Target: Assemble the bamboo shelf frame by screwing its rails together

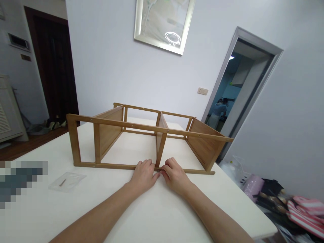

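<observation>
A wooden shelf unit (pixel 131 126) lies on its side on the white table (pixel 113 216), with its slatless panels standing upright. My left hand (pixel 144 173) is closed over the near bottom rail, left of the middle upright. Just to the right of that upright, my right hand (pixel 176 175) has its thumb and fingers pinched together at the same rail. Something small and dark shows between the two hands at the joint, too small to name. A clear plastic bag (pixel 73 179) with a small brownish piece in it lies on the table to the left.
A blurred-out patch (pixel 20 179) covers something at the table's left edge. Right of the table are bags and a pink-striped cloth (pixel 306 212). Behind stand the wall with a framed picture (pixel 138 20) and a doorway, where a person (pixel 219 109) is visible.
</observation>
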Available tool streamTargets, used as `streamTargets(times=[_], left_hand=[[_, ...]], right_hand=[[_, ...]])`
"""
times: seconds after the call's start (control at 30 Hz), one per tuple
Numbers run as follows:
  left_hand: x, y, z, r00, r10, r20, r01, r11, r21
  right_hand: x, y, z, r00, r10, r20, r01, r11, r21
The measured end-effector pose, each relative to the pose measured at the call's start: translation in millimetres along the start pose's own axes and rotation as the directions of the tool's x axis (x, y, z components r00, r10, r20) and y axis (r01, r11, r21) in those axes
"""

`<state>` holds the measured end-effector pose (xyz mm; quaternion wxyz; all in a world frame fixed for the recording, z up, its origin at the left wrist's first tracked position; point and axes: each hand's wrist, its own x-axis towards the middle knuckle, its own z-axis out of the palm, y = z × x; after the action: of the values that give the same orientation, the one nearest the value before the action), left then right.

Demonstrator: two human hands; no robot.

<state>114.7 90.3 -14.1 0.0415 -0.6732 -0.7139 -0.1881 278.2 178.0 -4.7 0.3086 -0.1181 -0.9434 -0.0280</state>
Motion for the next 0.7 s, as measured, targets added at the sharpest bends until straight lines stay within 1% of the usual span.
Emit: streamTargets(times=[0.13,0.23,0.3,0.4,0.53,0.7], left_hand=[[0.2,0.5,-0.7,0.999,0.028,0.016,-0.028,0.999,0.035],[-0.9,2.2,-1.3,0.998,0.059,0.017,-0.06,0.996,0.07],[-1.6,3.1,-1.5,0.998,0.066,0.02,-0.068,0.994,0.089],[-1.7,3.6,-1.7,0.997,0.078,0.025,-0.08,0.991,0.104],[-0.8,3.6,-1.4,0.997,0.075,0.025,-0.078,0.991,0.111],[-0.5,3.8,-0.9,0.996,0.082,0.03,-0.086,0.987,0.135]], right_hand=[[-0.4,0.2,-1.7,0.995,-0.088,0.047,0.094,0.983,-0.16],[-1.9,1.2,-1.2,0.985,-0.142,0.101,0.162,0.958,-0.238],[-3.2,1.3,-0.9,0.98,-0.154,0.127,0.184,0.944,-0.276],[-5.7,0.7,-0.4,0.978,-0.144,0.153,0.184,0.939,-0.291],[-9.0,0.4,1.3,0.974,-0.128,0.185,0.175,0.948,-0.264],[-9.2,-0.7,2.1,0.966,-0.032,0.258,0.093,0.969,-0.23]])
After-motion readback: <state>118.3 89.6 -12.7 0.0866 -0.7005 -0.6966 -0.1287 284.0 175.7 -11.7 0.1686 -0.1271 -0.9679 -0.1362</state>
